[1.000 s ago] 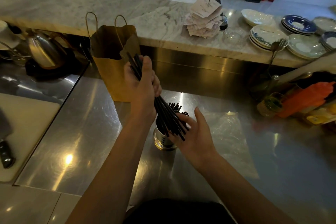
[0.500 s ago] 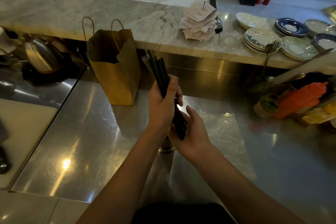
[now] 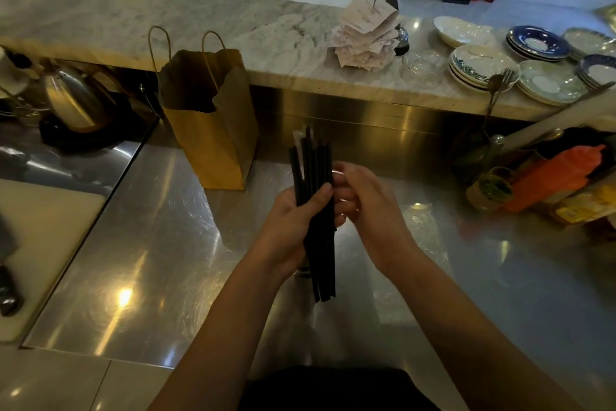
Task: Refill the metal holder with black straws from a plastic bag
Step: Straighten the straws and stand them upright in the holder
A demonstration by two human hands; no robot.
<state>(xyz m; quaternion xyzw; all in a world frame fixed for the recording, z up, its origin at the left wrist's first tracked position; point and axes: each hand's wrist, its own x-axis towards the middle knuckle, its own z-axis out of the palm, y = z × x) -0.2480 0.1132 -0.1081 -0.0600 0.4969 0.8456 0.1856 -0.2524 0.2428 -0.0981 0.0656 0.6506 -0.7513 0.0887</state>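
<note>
My left hand (image 3: pixel 290 224) is shut around a bundle of black straws (image 3: pixel 315 167), which stands nearly upright over the steel counter (image 3: pixel 160 244). On the bundle's right side, my right hand (image 3: pixel 370 210) has its thumb and curled fingers against the straws. The lower straw ends reach down in front of my left wrist. Only a sliver of the metal holder (image 3: pixel 301 270) shows behind the straws and my left hand. The clear plastic bag (image 3: pixel 425 224) lies flat on the counter to the right of my hands.
A brown paper bag (image 3: pixel 213 134) stands just left of the straws. A kettle (image 3: pixel 73 100) and a cutting board (image 3: pixel 43 237) with a knife (image 3: pixel 8 290) are at the left. Stacked plates (image 3: pixel 483 67), receipts (image 3: pixel 366 34), an orange squeeze bottle (image 3: pixel 553 177) and a jar (image 3: pixel 490 189) are at the right.
The bundle has swung from a slant to nearly upright and come closer to me. My right hand rose from under the straw ends to the bundle's side. The holder became hidden.
</note>
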